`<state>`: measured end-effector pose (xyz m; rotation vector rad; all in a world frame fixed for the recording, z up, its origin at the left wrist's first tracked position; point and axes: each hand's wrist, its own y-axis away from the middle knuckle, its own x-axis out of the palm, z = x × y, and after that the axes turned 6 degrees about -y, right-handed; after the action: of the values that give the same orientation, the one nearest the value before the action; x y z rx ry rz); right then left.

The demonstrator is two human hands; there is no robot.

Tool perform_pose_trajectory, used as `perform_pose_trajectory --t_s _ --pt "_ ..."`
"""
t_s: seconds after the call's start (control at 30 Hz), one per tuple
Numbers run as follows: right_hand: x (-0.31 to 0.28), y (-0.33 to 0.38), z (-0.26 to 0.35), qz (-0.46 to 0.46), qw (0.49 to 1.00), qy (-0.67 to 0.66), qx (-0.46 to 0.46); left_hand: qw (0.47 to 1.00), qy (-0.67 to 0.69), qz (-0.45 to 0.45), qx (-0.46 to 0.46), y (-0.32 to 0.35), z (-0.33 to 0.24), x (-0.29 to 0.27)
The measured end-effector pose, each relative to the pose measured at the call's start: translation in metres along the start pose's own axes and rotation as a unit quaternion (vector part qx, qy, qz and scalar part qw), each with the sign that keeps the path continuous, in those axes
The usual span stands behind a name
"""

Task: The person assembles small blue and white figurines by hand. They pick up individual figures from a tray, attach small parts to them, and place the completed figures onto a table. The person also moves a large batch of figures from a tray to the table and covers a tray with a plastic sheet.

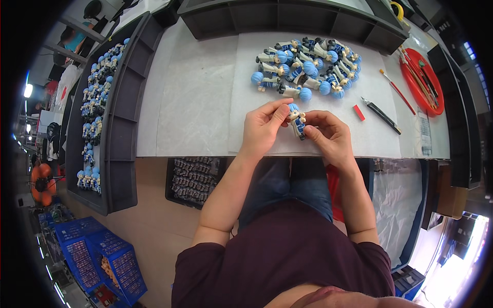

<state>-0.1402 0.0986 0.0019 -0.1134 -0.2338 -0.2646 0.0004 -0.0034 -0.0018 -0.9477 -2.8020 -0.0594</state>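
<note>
Both my hands hold one small blue-haired figurine (297, 122) above the near edge of the table. My left hand (264, 126) pinches it at the head with thumb and forefinger. On the other side, my right hand (331, 134) grips the body and legs between thumb and fingers. The figurine is upright, slightly tilted, in blue and white clothes with dark feet. Just beyond my hands lies a pile of similar figurines (309, 66), heads pointing various ways, on a white sheet (241, 66).
A craft knife (381, 116), a small red block (358, 113) and a paintbrush (398, 91) lie to the right, near a red tray (436, 102) of brushes. A dark crate (126, 102) with rows of figurines stands left. Another dark crate (292, 20) borders the far edge.
</note>
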Motion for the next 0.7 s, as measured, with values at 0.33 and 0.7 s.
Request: perform_pose_trajectory --t_s 0.33,0.7 --pt "-0.002 0.0 -0.001 -0.006 1.0 -0.003 0.007 0.999 -0.024 0.024 0.017 0.001 -0.001 0.0" --pt "-0.045 0.003 0.017 -0.285 0.831 0.412 -0.241 0.991 -0.078 0.032 0.102 0.011 0.001 0.015"
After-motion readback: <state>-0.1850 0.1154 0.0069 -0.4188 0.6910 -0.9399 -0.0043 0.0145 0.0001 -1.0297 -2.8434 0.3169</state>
